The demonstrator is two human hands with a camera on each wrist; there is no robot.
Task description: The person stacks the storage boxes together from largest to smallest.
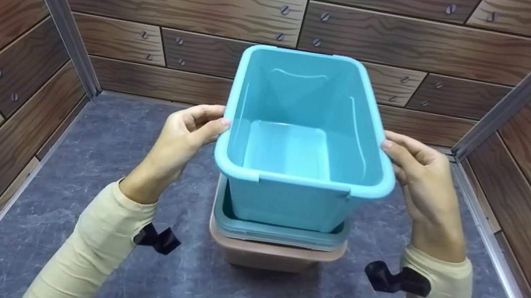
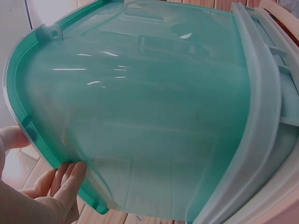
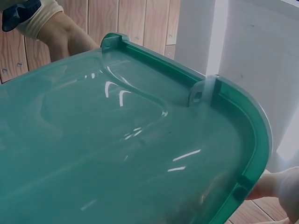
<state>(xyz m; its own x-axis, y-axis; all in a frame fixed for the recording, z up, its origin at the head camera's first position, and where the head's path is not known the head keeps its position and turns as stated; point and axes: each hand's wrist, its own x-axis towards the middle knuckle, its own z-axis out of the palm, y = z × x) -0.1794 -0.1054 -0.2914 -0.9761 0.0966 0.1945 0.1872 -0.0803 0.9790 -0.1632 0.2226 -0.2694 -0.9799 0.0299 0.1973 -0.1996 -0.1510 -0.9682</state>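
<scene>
A light-blue plastic storage bin [image 1: 284, 202] is held up by its rim, tilted so its inside shows. My left hand [image 1: 181, 133] pinches the left rim between thumb and fingers. On the opposite rim, my right hand [image 1: 423, 183] grips with the thumb on top and fingers beneath. The bin's lower end is at the mouth of a grey-teal bin [image 1: 280, 235], which sits nested in a pinkish-brown bin [image 1: 272, 261]. In the left wrist view, the held bin's wall [image 2: 140, 116] rises well clear of the grey-teal rim [image 2: 264, 93]. Its underside fills much of the right wrist view.
The nested bins stand on a dark grey mottled floor [image 1: 130, 264]. Wood-patterned panels [image 1: 187, 5] surround it at the back and both sides, with metal posts [image 1: 59, 12] at the corners. Black devices [image 1: 396, 279] are strapped to both cream-sleeved wrists.
</scene>
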